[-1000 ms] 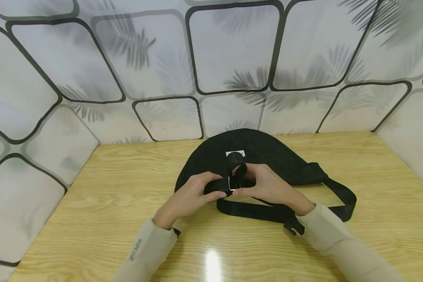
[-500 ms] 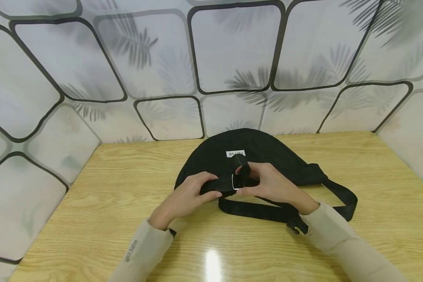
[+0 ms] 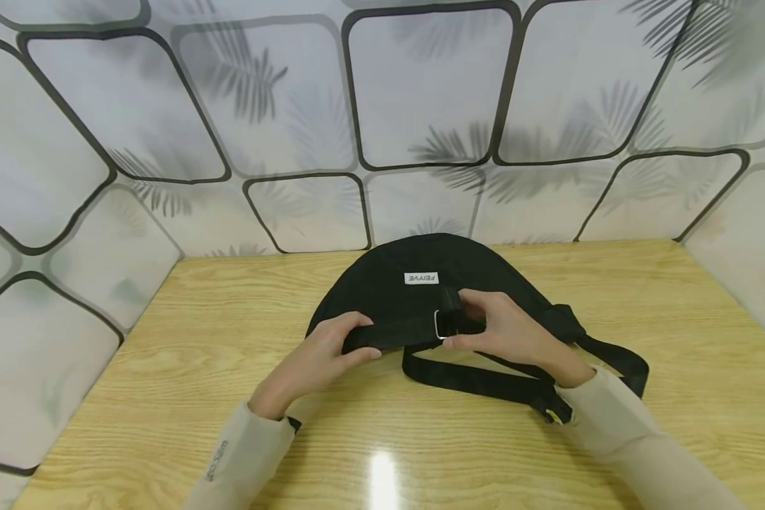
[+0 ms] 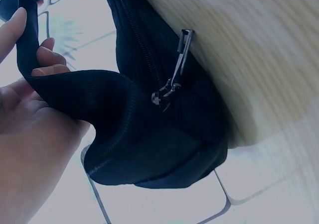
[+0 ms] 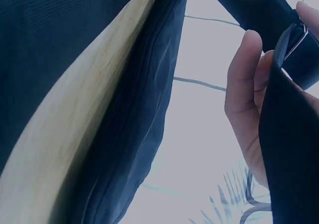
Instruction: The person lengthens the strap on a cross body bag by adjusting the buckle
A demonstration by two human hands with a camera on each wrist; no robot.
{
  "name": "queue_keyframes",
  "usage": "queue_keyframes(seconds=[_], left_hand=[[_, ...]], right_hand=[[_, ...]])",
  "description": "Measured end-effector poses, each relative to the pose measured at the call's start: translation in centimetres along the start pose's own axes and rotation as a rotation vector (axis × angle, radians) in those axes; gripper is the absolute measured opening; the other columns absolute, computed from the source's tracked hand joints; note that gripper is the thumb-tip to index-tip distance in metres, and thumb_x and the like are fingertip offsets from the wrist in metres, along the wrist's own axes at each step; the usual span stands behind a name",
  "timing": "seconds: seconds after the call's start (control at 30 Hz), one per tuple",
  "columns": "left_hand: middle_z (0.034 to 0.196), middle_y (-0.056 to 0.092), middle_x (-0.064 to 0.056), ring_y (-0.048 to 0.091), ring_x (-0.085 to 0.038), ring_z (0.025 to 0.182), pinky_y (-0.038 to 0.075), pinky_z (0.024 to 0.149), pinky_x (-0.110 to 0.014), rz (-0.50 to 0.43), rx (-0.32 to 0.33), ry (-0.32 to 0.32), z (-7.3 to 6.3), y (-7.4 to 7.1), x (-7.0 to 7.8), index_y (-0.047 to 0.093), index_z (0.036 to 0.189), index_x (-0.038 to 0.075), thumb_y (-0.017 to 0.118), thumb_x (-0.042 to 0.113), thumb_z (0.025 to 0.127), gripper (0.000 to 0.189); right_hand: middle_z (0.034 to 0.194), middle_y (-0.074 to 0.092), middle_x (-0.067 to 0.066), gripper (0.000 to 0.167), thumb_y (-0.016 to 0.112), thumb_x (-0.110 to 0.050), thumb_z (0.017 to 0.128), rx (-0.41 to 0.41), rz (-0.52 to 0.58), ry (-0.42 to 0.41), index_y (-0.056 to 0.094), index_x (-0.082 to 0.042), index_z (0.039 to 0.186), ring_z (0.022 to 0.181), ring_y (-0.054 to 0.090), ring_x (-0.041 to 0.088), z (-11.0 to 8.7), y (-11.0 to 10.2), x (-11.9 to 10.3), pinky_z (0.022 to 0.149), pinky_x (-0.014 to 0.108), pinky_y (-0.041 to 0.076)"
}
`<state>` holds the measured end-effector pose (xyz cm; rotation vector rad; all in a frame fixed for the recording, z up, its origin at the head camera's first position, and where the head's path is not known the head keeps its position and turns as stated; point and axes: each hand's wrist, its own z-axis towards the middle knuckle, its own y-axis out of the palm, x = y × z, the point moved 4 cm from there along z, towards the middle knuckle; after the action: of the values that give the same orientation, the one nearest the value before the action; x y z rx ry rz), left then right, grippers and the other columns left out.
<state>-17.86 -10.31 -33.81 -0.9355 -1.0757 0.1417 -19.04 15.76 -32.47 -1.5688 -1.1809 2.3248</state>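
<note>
A black waist bag [image 3: 382, 290] with a small white label [image 3: 421, 278] lies on the table. My left hand [image 3: 321, 365] grips its black strap [image 3: 389, 333] between thumb and fingers, near the bag's left end. At the strap's metal buckle [image 3: 440, 324], my right hand [image 3: 506, 329] pinches the webbing, which stands up in a short loop. In the left wrist view the strap [image 4: 75, 87] runs through the fingers, beside a zipper pull [image 4: 182, 59]. The right wrist view shows the buckle [image 5: 298, 45] between the right fingers, partly hidden by webbing.
The rest of the strap [image 3: 472, 377] loops in front of the bag, with a dark clip [image 3: 551, 411] by the right sleeve. Beneath is a wooden table [image 3: 166, 368]. A patterned backdrop [image 3: 293, 142] stands behind and at both sides.
My left hand has slid left along the strap, while my right hand and the buckle have moved right. The span between them is longer, and the white label is now fully uncovered.
</note>
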Motion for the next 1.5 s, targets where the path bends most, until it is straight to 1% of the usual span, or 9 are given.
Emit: queue_keyframes(seconds=[0.13,0.53,0.7,0.83,0.97,1.2,1.33,1.43,1.5], left_hand=[[0.123,0.064,-0.008,0.06,-0.025,0.117,0.049,0.097,-0.044,-0.019,0.007,-0.015,-0.4,-0.2,-0.3,0.062,0.125,0.001,0.072,0.02,0.097,0.034],[0.131,0.061,-0.014,0.056,-0.032,0.125,0.046,0.101,-0.05,-0.027,0.013,-0.07,-1.5,-1.0,-1.3,0.058,0.131,-0.003,0.07,0.019,0.098,0.042],[0.13,0.061,-0.014,0.055,-0.032,0.124,0.045,0.101,-0.051,-0.02,0.003,-0.058,-1.7,-1.3,-1.7,0.058,0.131,-0.003,0.068,0.021,0.1,0.041],[0.121,0.062,-0.013,0.065,-0.026,0.094,0.048,0.094,-0.047,-0.039,-0.015,-0.072,-2.0,-1.5,-2.1,0.056,0.132,-0.004,0.068,0.02,0.1,0.042],[0.106,0.062,-0.009,0.06,-0.02,0.06,0.05,0.082,-0.037,-0.073,-0.027,-0.084,-2.3,-1.8,-2.4,0.056,0.132,-0.005,0.069,0.016,0.099,0.042],[0.111,0.062,-0.01,0.055,-0.011,0.055,0.048,0.088,-0.041,-0.063,-0.037,-0.058,-2.2,-2.0,-2.4,0.056,0.132,-0.006,0.069,0.017,0.099,0.043],[0.114,0.063,-0.014,0.058,-0.015,0.058,0.048,0.089,-0.045,-0.078,-0.053,-0.076,-2.3,-2.1,-2.6,0.054,0.135,-0.007,0.068,0.018,0.1,0.045],[0.124,0.062,-0.017,0.067,-0.026,0.087,0.048,0.093,-0.048,-0.067,-0.047,-0.096,-2.4,-2.3,-2.7,0.054,0.136,-0.006,0.067,0.019,0.1,0.046],[0.128,0.061,-0.019,0.064,-0.032,0.107,0.048,0.095,-0.051,-0.055,-0.043,-0.101,-2.5,-2.4,-2.8,0.054,0.136,-0.006,0.067,0.018,0.1,0.045]], right_hand=[[0.105,0.07,0.001,0.038,0.082,-0.019,0.087,0.011,-0.003,-0.003,0.065,-0.001,0.116,0.094,0.068,0.017,-0.2,-0.2,0.2,0.08,0.035,0.052],[0.102,0.068,-0.001,0.043,0.083,-0.018,0.084,0.023,-0.046,0.029,0.067,-0.001,0.12,0.09,0.065,0.015,-0.8,-1.2,1.1,0.081,0.035,0.052],[0.101,0.068,-0.002,0.044,0.084,-0.018,0.083,0.012,-0.054,0.006,0.067,-0.001,0.12,0.089,0.065,0.014,-1.0,-1.4,1.2,0.08,0.033,0.052],[0.106,0.068,0.0,0.048,0.084,-0.02,0.082,0.014,-0.086,0.0,0.066,0.001,0.122,0.092,0.063,0.015,-1.4,-1.7,1.3,0.081,0.036,0.052],[0.105,0.067,0.0,0.048,0.083,-0.02,0.082,0.018,-0.105,0.013,0.066,0.001,0.122,0.09,0.062,0.015,-1.7,-2.1,1.5,0.08,0.037,0.052],[0.099,0.065,-0.004,0.046,0.084,-0.018,0.081,0.007,-0.102,-0.019,0.067,0.001,0.12,0.086,0.061,0.012,-1.9,-2.2,1.7,0.077,0.034,0.052],[0.096,0.065,-0.005,0.042,0.082,-0.018,0.082,0.005,-0.107,-0.02,0.067,-0.001,0.118,0.085,0.061,0.011,-2.0,-2.4,2.2,0.077,0.033,0.052],[0.093,0.064,-0.007,0.038,0.081,-0.016,0.083,0.01,-0.108,-0.026,0.068,-0.004,0.117,0.083,0.06,0.01,-2.3,-2.8,2.5,0.076,0.032,0.051],[0.092,0.063,-0.008,0.037,0.081,-0.016,0.083,0.011,-0.115,-0.041,0.068,-0.006,0.116,0.082,0.059,0.009,-2.4,-3.0,2.6,0.076,0.032,0.05]])
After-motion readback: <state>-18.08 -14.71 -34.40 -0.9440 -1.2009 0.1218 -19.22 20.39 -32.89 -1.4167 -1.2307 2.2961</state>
